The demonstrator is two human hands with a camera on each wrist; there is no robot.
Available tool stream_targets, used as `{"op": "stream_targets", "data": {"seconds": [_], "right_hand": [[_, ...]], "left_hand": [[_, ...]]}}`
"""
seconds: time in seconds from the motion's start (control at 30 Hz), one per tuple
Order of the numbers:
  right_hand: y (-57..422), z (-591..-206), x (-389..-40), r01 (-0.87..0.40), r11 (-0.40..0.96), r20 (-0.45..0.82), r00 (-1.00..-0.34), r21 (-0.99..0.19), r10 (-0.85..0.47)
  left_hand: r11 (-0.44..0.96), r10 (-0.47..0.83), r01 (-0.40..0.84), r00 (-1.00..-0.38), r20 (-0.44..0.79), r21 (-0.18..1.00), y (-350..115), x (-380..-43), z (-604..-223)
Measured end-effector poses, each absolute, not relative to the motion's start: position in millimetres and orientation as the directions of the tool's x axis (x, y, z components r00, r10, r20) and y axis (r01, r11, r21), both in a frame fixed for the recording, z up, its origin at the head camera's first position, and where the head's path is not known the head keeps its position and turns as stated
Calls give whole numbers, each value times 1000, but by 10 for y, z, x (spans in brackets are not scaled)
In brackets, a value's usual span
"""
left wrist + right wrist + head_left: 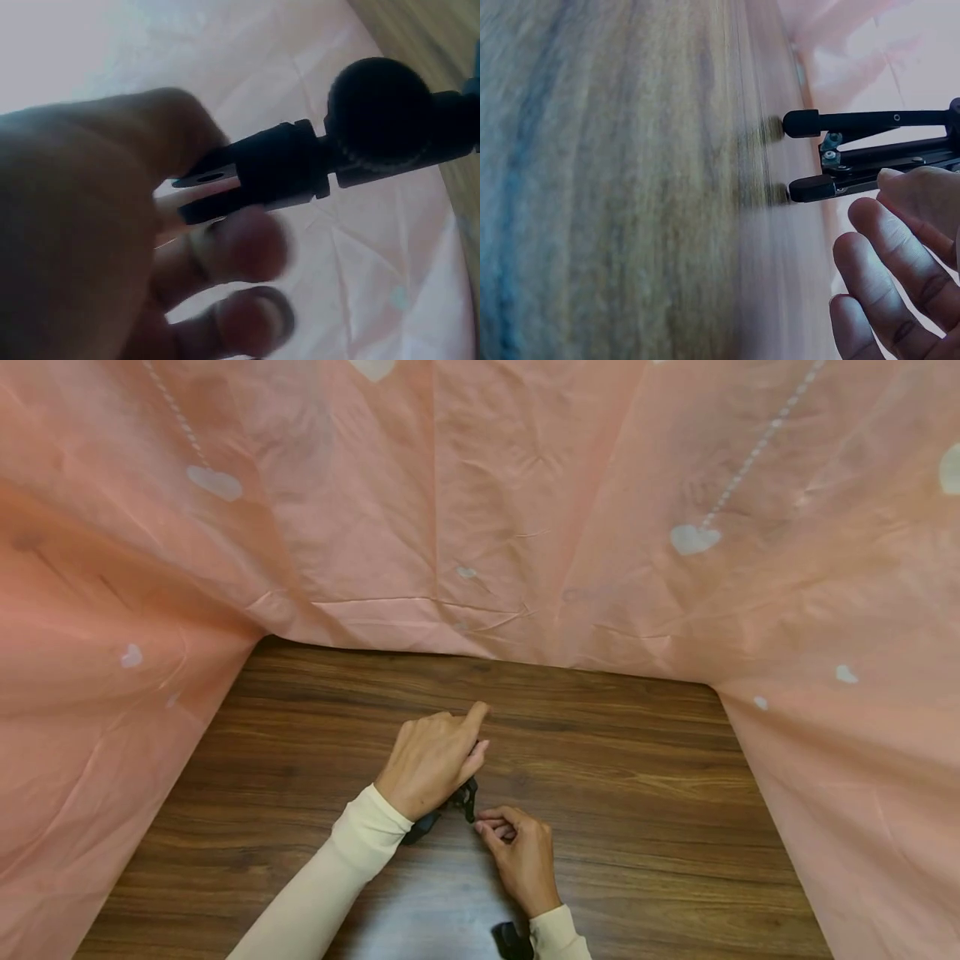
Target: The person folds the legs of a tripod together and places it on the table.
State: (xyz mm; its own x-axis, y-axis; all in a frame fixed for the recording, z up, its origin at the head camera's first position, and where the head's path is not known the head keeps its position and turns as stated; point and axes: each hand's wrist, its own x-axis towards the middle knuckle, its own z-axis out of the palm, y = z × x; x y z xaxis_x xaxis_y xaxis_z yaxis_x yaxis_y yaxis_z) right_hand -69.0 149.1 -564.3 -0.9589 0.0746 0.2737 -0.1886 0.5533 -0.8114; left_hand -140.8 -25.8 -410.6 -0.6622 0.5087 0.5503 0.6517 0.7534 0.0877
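A black mini tripod [469, 802] is between the two hands, its upper part hidden under the left hand in the head view. My left hand [435, 760] grips its top end; in the left wrist view the thumb and fingers lie around the forked black head [277, 165], beside a round ridged knob [381, 112]. Lower down, my right hand [525, 856] pinches at one leg. The right wrist view shows the legs [855, 120] with rounded rubber feet [811, 189] close over the wood, and the right fingertips [870, 217] beside the lower leg.
The brown wood-grain tabletop [637, 760] spreads under both hands. A pink curtain [487, 510] with white hearts hangs along the back and both sides. Dark wrist cameras sit at the left wrist [420, 831] and the right wrist [512, 941].
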Motion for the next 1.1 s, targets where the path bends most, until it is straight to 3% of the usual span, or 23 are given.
{"op": "stream_targets", "data": {"seconds": [0.23,0.6,1.1], "right_hand": [[1515,-5639,-683,-193,543,283,-955,-817,88],[1590,-5612,-684,-203,529,315,-940,-824,129],[1737,-5557,-756,-201,498,326,-929,-844,177]], "left_hand": [[711,514,679,-679,523,183,-275,-1437,-4128],[669,393,565,-820,415,483,-506,-1519,-4123],[585,391,551,-834,388,595,-735,-1578,-4288]]}}
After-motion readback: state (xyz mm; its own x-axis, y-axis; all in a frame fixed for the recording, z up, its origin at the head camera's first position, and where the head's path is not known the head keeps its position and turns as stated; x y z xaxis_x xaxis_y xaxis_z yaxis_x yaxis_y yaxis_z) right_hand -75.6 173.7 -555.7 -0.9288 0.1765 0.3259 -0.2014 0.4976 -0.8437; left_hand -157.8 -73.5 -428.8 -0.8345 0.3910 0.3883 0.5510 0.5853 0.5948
